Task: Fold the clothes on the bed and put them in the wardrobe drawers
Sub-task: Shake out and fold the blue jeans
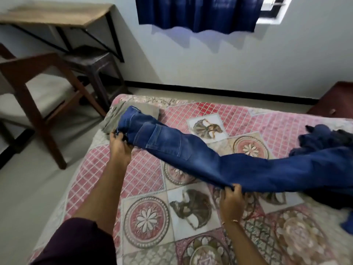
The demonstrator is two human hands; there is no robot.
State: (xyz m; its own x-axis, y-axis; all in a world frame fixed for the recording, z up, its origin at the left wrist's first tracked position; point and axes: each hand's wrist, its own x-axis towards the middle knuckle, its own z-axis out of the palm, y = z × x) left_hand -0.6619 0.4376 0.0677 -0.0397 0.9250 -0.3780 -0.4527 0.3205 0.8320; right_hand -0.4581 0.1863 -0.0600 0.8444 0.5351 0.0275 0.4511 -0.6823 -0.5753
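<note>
1. Patterned bedspread [145, 169] carries blue jeans [191, 155] stretched from its far left corner toward the right edge.
2. Left hand [119, 144] grips the waistband; right hand [232, 197] pinches a leg.
3. Risk: the waistband overlaps the folded grey garment [112, 119], so pulling could drag it off the corner.

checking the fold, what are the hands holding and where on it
Both hold the blue jeans: the left hand grips the waistband end, the right hand pinches the near edge of the legs.
</note>
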